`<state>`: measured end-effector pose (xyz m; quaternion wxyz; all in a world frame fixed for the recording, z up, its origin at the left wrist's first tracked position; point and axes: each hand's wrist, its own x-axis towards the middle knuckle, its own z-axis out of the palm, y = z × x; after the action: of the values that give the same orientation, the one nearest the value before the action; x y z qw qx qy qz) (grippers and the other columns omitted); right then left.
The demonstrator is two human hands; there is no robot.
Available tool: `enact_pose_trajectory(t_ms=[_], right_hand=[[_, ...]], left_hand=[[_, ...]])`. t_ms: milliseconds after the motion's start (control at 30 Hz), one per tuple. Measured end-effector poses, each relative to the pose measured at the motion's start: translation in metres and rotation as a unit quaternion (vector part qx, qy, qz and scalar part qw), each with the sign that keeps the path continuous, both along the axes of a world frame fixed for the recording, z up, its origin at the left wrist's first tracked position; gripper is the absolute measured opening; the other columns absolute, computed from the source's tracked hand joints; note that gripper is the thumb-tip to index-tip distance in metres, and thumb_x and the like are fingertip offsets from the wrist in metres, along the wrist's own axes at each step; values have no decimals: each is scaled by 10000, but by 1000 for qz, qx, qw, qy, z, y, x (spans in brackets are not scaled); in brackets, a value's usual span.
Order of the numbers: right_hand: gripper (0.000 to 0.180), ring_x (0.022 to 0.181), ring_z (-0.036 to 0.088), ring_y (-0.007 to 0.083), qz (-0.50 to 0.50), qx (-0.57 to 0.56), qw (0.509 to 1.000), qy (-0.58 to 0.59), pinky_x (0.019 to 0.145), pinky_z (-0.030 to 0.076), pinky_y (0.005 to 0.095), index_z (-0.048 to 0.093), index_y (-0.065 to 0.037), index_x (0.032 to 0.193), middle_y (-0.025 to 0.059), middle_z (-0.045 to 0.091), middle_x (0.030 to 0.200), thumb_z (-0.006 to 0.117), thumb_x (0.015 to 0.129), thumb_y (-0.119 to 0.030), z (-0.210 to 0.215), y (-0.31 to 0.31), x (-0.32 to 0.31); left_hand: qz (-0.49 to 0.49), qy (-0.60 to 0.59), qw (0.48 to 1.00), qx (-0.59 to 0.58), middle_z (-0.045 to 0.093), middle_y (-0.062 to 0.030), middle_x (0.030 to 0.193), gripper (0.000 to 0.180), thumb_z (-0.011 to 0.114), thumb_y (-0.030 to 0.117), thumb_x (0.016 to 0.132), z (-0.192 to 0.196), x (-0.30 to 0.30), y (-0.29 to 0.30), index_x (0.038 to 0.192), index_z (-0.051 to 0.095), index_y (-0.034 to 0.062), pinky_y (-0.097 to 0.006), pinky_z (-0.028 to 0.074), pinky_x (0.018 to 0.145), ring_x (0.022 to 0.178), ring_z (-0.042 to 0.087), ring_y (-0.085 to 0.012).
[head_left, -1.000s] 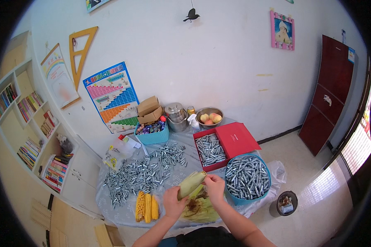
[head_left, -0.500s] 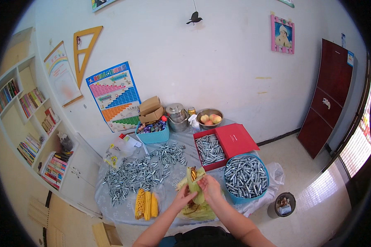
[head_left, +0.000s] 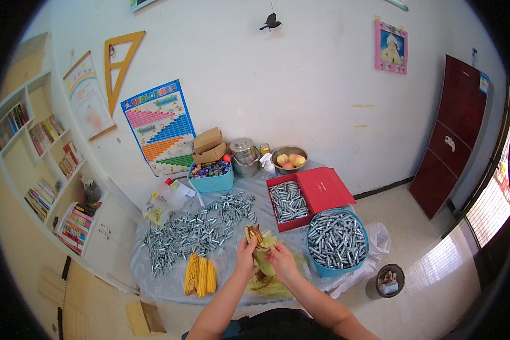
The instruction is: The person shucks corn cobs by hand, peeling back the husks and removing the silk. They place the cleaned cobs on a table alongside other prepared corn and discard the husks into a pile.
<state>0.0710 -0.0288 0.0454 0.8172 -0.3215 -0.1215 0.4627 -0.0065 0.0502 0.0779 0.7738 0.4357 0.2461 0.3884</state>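
Over the table's near side, my left hand (head_left: pixel 245 259) is wrapped round an ear of corn (head_left: pixel 255 233) with brown silk at its tip, partly covered by pale green husk. My right hand (head_left: pixel 281 262) pinches a husk leaf (head_left: pixel 268 241) that hangs off the ear's right side. Most of the ear is hidden by my fingers and the leaves. Beneath my hands lies a pile of stripped husks (head_left: pixel 271 285) with brown silk among them. To the left, several bare yellow corn cobs (head_left: pixel 202 276) rest side by side.
Small silver metal cylinders (head_left: pixel 195 229) are spread across the table's left half. More fill a red box (head_left: pixel 292 225) and a blue tub (head_left: pixel 338 272) on the right. Behind stand a blue basket (head_left: pixel 212 182), steel pots (head_left: pixel 245 164) and a fruit bowl (head_left: pixel 289 169). A bin (head_left: pixel 386 281) stands on the floor.
The ear has moved a little left and up in my left hand. My right hand has pulled the husk leaf down and toward me, away from the ear's tip.
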Motion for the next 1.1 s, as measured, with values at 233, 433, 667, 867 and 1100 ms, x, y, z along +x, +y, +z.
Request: enact_pose_trajectory(t_ms=[233, 433, 667, 867, 1100], right_hand=[[147, 769, 497, 131, -21, -69, 994, -80, 700, 405, 250, 487, -12, 1023, 54, 553, 941, 436, 897, -69, -15, -23, -6], [170, 818, 498, 150, 16, -16, 999, -44, 677, 405, 286, 493, -6, 1042, 76, 552, 1013, 429, 888, -40, -4, -61, -1], [125, 769, 532, 167, 8, -61, 997, 45, 723, 452, 295, 496, -7, 991, 78, 565, 919, 455, 878, -41, -32, -114, 17], [202, 867, 542, 177, -26, -146, 987, 54, 769, 448, 310, 520, -21, 1015, 82, 571, 988, 445, 829, 8, -126, -74, 71], [478, 1016, 505, 318, -354, -288, 636, -622, 891, 377, 399, 489, -17, 1165, 148, 553, 1081, 462, 696, 71, -65, -54, 61]], left_hand=[[41, -57, 994, -83, 576, -104, 852, 347, 473, 344, 904, -33, 11, 49, 964, 519, 6, -364, 477, 685, 732, 566, -230], [85, -83, 981, -155, 563, -87, 826, 366, 524, 377, 876, -26, 12, 70, 962, 517, 21, -364, 479, 674, 709, 554, -220], [160, -84, 976, -122, 532, -65, 898, 409, 474, 424, 889, -51, -13, 127, 1023, 480, 37, -361, 457, 723, 826, 528, -203], [165, 70, 983, 46, 525, -49, 905, 430, 442, 422, 907, -45, -3, 90, 1048, 485, 18, -279, 406, 716, 795, 487, -146], [162, 180, 959, 150, 525, -112, 1051, 460, 378, 358, 938, -25, 1, 31, 1213, 421, -9, -301, 384, 824, 925, 491, -196]])
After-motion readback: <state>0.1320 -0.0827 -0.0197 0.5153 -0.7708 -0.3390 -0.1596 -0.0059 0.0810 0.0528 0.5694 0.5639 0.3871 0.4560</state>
